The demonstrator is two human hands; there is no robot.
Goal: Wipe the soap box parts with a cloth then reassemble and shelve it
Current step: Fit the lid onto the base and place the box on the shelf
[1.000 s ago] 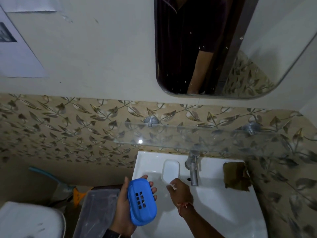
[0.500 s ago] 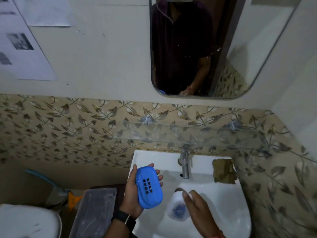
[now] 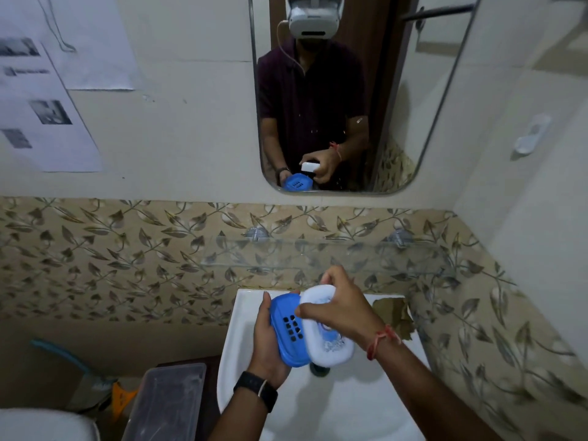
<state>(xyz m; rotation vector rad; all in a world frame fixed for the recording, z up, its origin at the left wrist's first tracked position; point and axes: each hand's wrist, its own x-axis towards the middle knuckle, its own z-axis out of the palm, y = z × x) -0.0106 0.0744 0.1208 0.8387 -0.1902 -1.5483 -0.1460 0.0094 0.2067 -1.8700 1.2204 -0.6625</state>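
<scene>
Two parts touch over the white ceramic sink (image 3: pixel 350 405): your left hand (image 3: pixel 265 351) grips the blue slotted plastic soap tray (image 3: pixel 286 329), your right hand (image 3: pixel 345 310) holds the white oval plastic shell (image 3: pixel 331 345) against it, so reassembly looks started and the far clear glass shelf (image 3: pixel 318 254) remains.

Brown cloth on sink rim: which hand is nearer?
Right. Right hand, holding the white part, sits just left of the cloth; left hand, holding the blue part, farther left.
</scene>
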